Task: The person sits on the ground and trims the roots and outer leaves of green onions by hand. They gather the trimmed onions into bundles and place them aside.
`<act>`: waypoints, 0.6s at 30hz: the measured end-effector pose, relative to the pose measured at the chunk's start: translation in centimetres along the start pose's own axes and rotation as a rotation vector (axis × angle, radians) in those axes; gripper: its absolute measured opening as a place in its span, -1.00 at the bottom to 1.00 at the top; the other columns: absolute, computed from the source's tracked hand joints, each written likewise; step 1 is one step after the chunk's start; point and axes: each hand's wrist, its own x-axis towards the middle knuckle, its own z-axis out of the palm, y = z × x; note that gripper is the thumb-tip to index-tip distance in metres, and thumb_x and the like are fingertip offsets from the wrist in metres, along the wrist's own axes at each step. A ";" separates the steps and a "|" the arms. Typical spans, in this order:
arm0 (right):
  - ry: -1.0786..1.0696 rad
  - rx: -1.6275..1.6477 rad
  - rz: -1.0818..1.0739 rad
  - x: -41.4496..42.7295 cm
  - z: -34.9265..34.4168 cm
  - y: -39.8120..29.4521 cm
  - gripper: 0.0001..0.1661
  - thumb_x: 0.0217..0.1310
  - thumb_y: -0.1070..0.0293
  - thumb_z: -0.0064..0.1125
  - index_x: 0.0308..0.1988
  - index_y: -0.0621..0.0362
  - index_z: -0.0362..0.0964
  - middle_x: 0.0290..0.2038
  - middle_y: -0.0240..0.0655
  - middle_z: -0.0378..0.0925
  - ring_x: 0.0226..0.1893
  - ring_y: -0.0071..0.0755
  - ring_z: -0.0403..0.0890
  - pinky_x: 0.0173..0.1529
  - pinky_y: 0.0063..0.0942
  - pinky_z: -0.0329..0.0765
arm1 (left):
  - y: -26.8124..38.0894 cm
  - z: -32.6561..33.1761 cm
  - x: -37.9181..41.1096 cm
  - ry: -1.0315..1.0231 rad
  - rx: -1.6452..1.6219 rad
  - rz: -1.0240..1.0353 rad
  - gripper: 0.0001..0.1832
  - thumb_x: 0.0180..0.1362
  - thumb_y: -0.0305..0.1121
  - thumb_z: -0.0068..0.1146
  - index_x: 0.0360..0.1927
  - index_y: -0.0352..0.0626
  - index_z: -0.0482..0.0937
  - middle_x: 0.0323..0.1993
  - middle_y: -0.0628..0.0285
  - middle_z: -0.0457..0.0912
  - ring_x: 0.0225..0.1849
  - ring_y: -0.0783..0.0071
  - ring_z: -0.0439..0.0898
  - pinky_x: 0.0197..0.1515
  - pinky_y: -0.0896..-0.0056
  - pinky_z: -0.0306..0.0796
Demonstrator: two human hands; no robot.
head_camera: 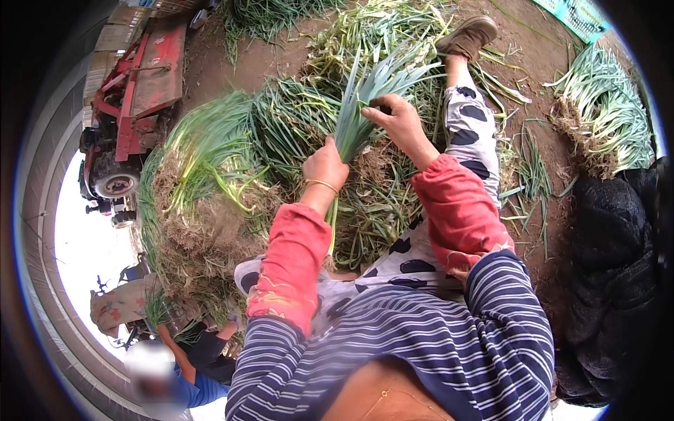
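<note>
My left hand [327, 167] is closed around the lower part of a bunch of green onions [363, 113], whose blue-green leaves fan out away from me. Below that fist hang pale stems with roots at their ends. My right hand [396, 118] is at the right side of the leaves, thumb and forefinger close together near a yellowish leaf; whether they pinch it I cannot tell. Just left of my left hand rises a large heap of uncleaned green onions [210, 152] with brown, dry roots. Leaf trimmings [376, 226] cover the ground between my legs.
More leaf waste [368, 31] lies ahead by my outstretched shoe [471, 37]. A stack of green onions [605, 110] rests at the right, above black netting or cloth [611, 252]. A red farm vehicle [139, 89] stands at the left. Another person [202, 379] sits lower left, handling green onions.
</note>
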 end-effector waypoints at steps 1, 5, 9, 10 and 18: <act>-0.099 0.064 0.133 0.2 0.2 0.3 -0.58 0.09 0.10 0.34 -0.25 0.27 0.57 -0.47 -0.25 0.58 -0.46 -0.37 0.57 -0.31 -0.44 0.49 | 0.2 0.3 0.0 0.005 0.022 0.012 -0.42 -0.04 -0.40 0.15 0.14 -0.09 0.35 -0.34 -0.01 0.66 -0.24 0.01 0.66 -0.17 0.06 0.51; -0.068 -0.236 0.105 -1.0 0.9 -1.2 -0.42 0.09 -0.14 0.23 -0.40 0.26 0.55 -0.53 -0.12 0.56 -0.47 -0.13 0.61 -0.30 -0.31 0.51 | -1.1 2.2 0.0 0.032 0.128 0.044 -0.29 -0.04 -0.42 0.13 0.28 -0.01 0.26 -0.34 0.01 0.65 -0.28 0.06 0.67 -0.20 0.10 0.52; -0.097 -0.388 0.052 -0.9 1.2 -0.3 -0.56 0.05 -0.03 0.18 -0.45 0.19 0.53 -0.46 -0.10 0.58 -0.39 0.04 0.61 -0.27 -0.13 0.52 | -0.7 1.4 -0.2 0.014 0.191 0.082 -0.13 -0.03 -0.44 0.12 0.41 0.14 0.07 -0.36 0.02 0.64 -0.32 0.07 0.66 -0.26 0.11 0.53; -0.090 -0.442 -0.064 -1.2 1.3 0.1 -0.67 0.08 0.11 0.13 -0.49 0.17 0.49 -0.48 -0.12 0.57 -0.42 0.01 0.62 -0.31 -0.13 0.53 | -0.6 1.1 -0.4 0.005 0.204 0.089 -0.11 0.00 -0.47 0.08 0.44 0.18 0.02 -0.37 0.02 0.63 -0.35 0.09 0.67 -0.30 0.11 0.53; -0.044 -0.611 -0.046 -0.7 2.5 3.2 -0.74 0.12 0.23 0.11 -0.52 0.15 0.39 -0.51 -0.14 0.53 -0.47 -0.01 0.59 -0.36 -0.19 0.52 | -2.0 -1.2 -0.8 0.109 0.319 0.239 -0.14 0.06 -0.51 0.02 0.42 0.45 0.05 -0.45 0.04 0.56 -0.45 0.12 0.64 -0.40 0.14 0.51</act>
